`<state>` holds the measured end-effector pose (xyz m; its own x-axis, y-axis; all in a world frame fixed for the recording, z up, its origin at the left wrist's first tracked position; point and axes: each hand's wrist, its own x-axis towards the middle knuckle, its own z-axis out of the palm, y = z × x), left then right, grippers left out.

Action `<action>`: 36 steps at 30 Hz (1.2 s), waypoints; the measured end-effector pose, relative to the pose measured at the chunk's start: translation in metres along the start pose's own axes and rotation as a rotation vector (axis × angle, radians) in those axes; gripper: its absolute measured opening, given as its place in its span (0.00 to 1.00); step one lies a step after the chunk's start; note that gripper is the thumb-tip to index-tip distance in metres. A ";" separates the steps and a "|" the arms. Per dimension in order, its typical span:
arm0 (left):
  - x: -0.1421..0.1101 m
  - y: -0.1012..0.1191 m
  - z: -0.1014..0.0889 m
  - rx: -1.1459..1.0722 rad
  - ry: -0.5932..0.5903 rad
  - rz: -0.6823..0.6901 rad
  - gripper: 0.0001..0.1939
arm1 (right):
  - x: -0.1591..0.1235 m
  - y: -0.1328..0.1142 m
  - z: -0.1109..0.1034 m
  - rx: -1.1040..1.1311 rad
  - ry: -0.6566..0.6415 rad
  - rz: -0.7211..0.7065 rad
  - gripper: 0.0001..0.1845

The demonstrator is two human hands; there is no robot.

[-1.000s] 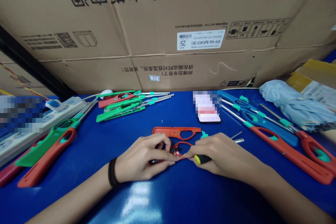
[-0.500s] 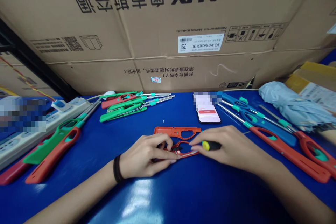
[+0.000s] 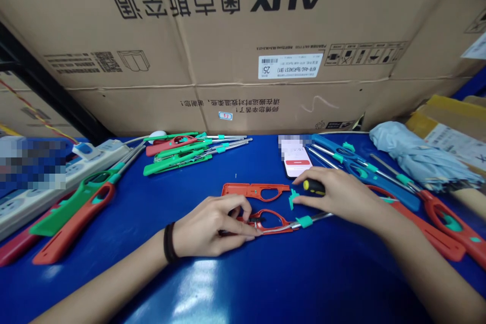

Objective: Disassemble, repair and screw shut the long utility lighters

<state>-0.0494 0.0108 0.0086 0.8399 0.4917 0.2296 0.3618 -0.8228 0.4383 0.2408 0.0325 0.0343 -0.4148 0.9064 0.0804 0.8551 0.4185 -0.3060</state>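
Observation:
My left hand [image 3: 214,225] is closed on the left part of an opened red lighter casing [image 3: 279,212], pressing it to the table; a black part shows beside its fingertips. From the casing's right end runs a metal tube with a teal collar [image 3: 304,221]. A screwdriver [image 3: 313,187] with a yellow and black handle is tucked in my right hand [image 3: 337,190]. A small teal trigger [image 3: 292,198] lies at that hand's thumb tip; whether it is pinched I cannot tell. The other red casing half [image 3: 254,191] lies just behind.
Green and red lighter parts [image 3: 182,154] lie at the back left. A phone [image 3: 298,164] stands out behind my right hand. Blue and red lighters [image 3: 383,182] and a folded umbrella [image 3: 413,154] are at right. More lighters [image 3: 76,217] lean by a power strip [image 3: 94,162] at left.
My right hand has moved back and right, away from the casing, with the screwdriver. The teal trigger now shows apart from the casing. My left hand stays in place.

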 end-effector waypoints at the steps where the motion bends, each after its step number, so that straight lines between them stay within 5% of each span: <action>1: 0.000 0.000 0.000 -0.007 -0.002 0.003 0.11 | 0.000 -0.001 0.002 0.012 -0.040 -0.004 0.16; 14: 0.001 0.000 0.001 -0.034 0.018 0.004 0.11 | -0.005 -0.011 0.002 0.060 -0.164 -0.015 0.09; 29: 0.002 0.000 0.003 -0.027 0.033 0.015 0.11 | -0.006 -0.020 0.006 0.258 -0.056 -0.108 0.11; 36: 0.002 0.000 0.004 -0.024 0.038 0.020 0.11 | -0.007 -0.022 0.008 0.297 -0.158 -0.086 0.06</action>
<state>-0.0463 0.0108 0.0060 0.8309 0.4860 0.2709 0.3351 -0.8258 0.4535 0.2220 0.0162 0.0326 -0.5440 0.8388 -0.0233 0.6972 0.4364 -0.5688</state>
